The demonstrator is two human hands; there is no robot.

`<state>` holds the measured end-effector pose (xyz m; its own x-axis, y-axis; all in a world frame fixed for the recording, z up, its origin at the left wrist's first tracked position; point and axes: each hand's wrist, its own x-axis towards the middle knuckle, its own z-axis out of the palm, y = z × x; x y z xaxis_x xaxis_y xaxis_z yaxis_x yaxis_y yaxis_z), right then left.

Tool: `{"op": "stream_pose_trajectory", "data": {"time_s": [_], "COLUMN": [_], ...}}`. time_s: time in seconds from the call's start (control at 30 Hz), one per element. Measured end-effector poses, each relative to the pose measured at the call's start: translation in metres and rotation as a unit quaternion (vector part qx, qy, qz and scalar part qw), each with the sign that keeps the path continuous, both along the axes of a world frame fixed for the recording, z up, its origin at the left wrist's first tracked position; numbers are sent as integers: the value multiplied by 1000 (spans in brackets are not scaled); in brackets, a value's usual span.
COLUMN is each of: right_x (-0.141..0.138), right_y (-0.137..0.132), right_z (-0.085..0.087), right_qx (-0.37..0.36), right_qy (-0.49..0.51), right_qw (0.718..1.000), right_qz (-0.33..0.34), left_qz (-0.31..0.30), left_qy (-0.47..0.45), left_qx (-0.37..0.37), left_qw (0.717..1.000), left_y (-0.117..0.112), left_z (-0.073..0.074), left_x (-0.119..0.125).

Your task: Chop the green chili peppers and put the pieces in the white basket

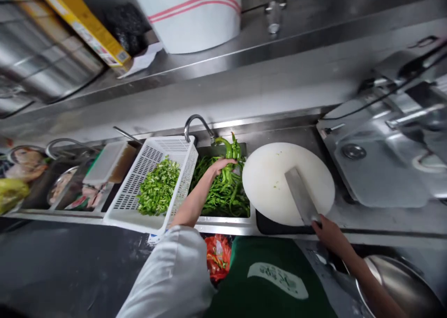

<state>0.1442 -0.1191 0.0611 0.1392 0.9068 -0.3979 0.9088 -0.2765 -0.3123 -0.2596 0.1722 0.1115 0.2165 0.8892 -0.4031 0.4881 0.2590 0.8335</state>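
My left hand (220, 166) reaches over the sink and closes round a bunch of long green peppers (230, 151), lifting them above the heap of whole peppers (223, 194) in the basin. A round white cutting board (272, 171) sits just right of the sink. On it lies a cleaver (299, 194), blade flat, with my right hand (330, 234) shut on its handle at the board's near edge. A white slotted basket (150, 155) left of the sink holds chopped green pepper pieces (159, 192).
A curved tap (197, 122) rises behind the sink. Metal tubs with food (66, 190) and a lidded container (108, 162) stand at the left. A steel shelf above carries a yellow box (87, 24) and a white cloth (195, 15). A steel bowl (398, 285) is at the lower right.
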Motion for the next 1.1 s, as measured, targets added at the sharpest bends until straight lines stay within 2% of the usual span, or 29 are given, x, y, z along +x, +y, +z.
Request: {"op": "stream_pose_trajectory", "data": {"time_s": [0.1, 0.2, 0.27, 0.3, 0.37, 0.43, 0.53, 0.63, 0.87, 0.97, 1.1], "right_x": [12, 25, 31, 33, 34, 32, 27, 24, 23, 23, 23], "right_y": [9, 11, 8, 6, 2, -2, -4, -4, -5, -8, -9], "right_z": [16, 28, 31, 32, 31, 27, 23, 22, 20, 14, 9], "right_qx": [6, 9, 5, 1, -11, -18, -17, -24, -16, 1, -6], "right_qy": [-1, -41, -64, -67, -59, -44, -30, -27, -26, -25, -32], "right_qw": [1000, 998, 996, 995, 995, 995, 995, 994, 992, 991, 990], "right_qz": [-22, -50, -68, -73, -79, -83, -97, -105, -119, -129, -136], "left_qz": [-13, -49, -96, -118, -144, -148, -153, -164, -167, -154, -187], "left_qy": [106, 264, 329, 336, 325, 299, 267, 254, 281, 304, 321], "left_qx": [59, 119, 137, 144, 161, 183, 209, 214, 158, 190, 203], "left_qw": [993, 956, 929, 923, 921, 924, 928, 929, 932, 921, 906], "left_y": [-19, -47, -67, -76, -90, -95, -93, -88, -77, -82, -92], "left_z": [-14, -32, -42, -47, -53, -55, -53, -50, -41, -37, -38], "left_x": [85, 169, 205, 214, 216, 203, 180, 172, 188, 191, 208]}}
